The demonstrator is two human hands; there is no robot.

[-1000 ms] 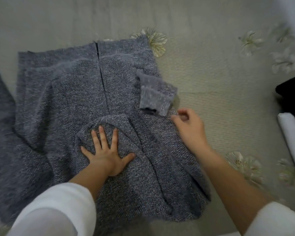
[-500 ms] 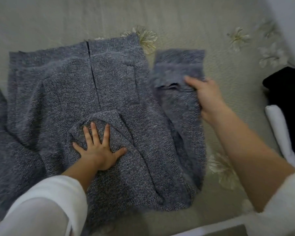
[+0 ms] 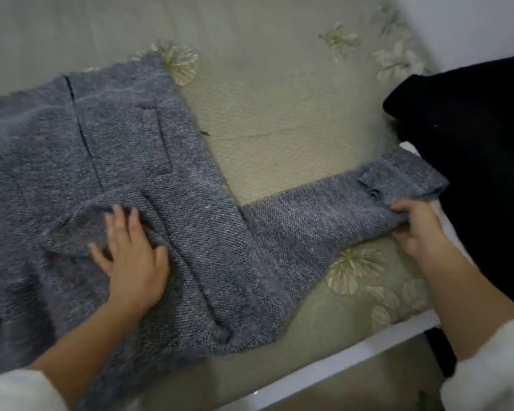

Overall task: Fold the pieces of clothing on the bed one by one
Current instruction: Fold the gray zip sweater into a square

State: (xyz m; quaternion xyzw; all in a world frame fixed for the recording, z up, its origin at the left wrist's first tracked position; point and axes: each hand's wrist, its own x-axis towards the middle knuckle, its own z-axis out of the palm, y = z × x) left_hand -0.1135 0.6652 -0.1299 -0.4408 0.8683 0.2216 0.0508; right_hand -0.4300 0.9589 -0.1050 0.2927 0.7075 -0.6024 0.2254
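left hand (image 3: pixel 131 256) lay flat, fingers spread wide, pressing down on middle of grey knit cardigan (image 3: pixel 125 149) spread on bed (image 3: pixel 279 114). right hand (image 3: pixel 416 229) gripped cuff end of sleeve (image 3: pixel 324 215), which lay out sideways toward bed edge, well apart from left hand. black fabric (image 3: pixel 472 137) lay just beside cuff.

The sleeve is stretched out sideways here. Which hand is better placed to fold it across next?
Right. The right hand pinches the sleeve near its cuff, so it could likely carry it across. The left hand lies flat on the sweater, pinning it, apart from the cuff.
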